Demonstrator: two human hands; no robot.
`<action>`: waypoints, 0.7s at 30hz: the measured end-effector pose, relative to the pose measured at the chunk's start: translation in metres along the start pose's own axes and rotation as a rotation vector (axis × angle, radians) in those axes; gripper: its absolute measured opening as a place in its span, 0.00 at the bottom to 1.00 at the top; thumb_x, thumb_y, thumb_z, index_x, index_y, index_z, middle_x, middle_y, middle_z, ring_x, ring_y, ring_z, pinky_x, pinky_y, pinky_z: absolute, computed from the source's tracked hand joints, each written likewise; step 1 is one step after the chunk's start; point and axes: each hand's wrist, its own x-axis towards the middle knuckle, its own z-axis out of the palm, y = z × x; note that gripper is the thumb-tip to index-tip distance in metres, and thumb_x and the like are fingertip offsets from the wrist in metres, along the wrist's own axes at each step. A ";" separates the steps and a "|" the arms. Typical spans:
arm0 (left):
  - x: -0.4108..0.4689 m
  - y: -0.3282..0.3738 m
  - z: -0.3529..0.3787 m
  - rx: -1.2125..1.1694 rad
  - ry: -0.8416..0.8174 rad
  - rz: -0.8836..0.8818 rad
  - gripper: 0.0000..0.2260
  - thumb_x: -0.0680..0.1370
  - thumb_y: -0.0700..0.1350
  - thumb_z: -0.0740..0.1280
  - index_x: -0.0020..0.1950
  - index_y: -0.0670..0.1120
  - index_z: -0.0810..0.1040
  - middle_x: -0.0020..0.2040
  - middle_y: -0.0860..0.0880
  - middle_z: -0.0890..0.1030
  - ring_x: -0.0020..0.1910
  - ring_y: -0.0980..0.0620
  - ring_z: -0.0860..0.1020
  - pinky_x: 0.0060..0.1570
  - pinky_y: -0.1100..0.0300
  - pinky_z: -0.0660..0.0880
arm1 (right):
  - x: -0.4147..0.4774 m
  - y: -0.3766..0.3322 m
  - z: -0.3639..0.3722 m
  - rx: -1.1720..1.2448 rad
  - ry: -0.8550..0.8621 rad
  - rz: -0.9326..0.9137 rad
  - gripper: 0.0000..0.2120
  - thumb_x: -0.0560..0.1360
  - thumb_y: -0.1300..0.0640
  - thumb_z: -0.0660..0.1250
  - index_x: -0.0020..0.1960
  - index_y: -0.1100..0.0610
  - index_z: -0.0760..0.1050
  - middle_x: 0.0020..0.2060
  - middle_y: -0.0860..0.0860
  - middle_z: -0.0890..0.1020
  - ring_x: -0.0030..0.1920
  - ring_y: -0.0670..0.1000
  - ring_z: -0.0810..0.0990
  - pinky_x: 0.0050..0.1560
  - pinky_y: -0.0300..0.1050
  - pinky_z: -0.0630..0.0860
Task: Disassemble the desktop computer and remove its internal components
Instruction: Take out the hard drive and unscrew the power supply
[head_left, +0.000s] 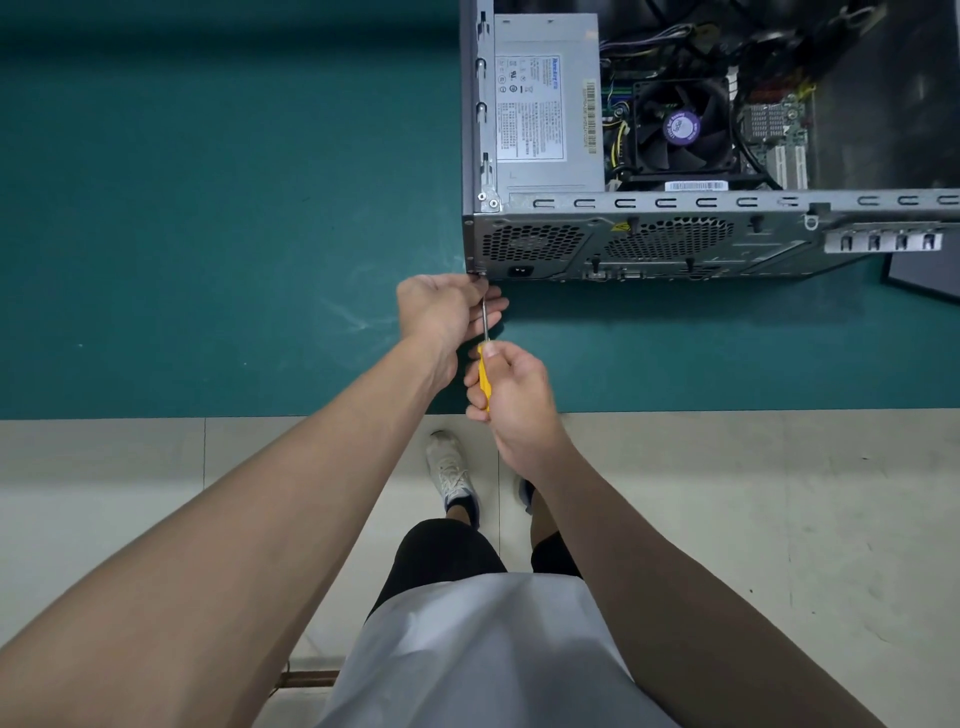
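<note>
An open desktop case (649, 244) lies on its side at the upper right of a green table mat (208, 208). Inside it I see a grey power supply (545, 104) and a black CPU fan (680, 127). My right hand (511, 395) grips the yellow handle of a screwdriver (484, 364). Its metal shaft points up at a screw on the case's rear lower left corner. My left hand (447, 309) is curled round the shaft near the tip, steadying it against the case.
The table's front edge runs across the middle of the view, with pale floor tiles (753, 519) and my feet below it. A dark flat panel (924, 278) lies at the far right beside the case. Bundled cables (727, 47) crowd the case's far side.
</note>
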 end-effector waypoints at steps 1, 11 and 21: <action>0.000 0.000 0.000 -0.001 0.000 -0.002 0.05 0.79 0.33 0.65 0.50 0.33 0.79 0.43 0.40 0.83 0.40 0.46 0.84 0.44 0.57 0.82 | -0.002 0.000 0.003 -0.155 0.054 -0.050 0.12 0.82 0.56 0.54 0.42 0.55 0.71 0.33 0.52 0.74 0.31 0.51 0.70 0.31 0.47 0.70; 0.002 -0.004 0.006 -0.006 0.023 -0.013 0.04 0.75 0.29 0.67 0.48 0.36 0.79 0.43 0.40 0.83 0.38 0.48 0.84 0.36 0.62 0.80 | -0.006 0.000 0.023 -0.620 0.332 -0.247 0.05 0.78 0.65 0.57 0.51 0.63 0.71 0.44 0.59 0.78 0.45 0.55 0.71 0.38 0.40 0.59; -0.002 0.002 0.007 -0.073 -0.017 -0.039 0.05 0.79 0.31 0.63 0.45 0.37 0.76 0.42 0.41 0.82 0.38 0.48 0.83 0.38 0.63 0.81 | -0.024 -0.017 -0.026 0.028 -0.220 0.214 0.09 0.80 0.64 0.61 0.58 0.66 0.71 0.43 0.60 0.81 0.35 0.53 0.82 0.37 0.43 0.79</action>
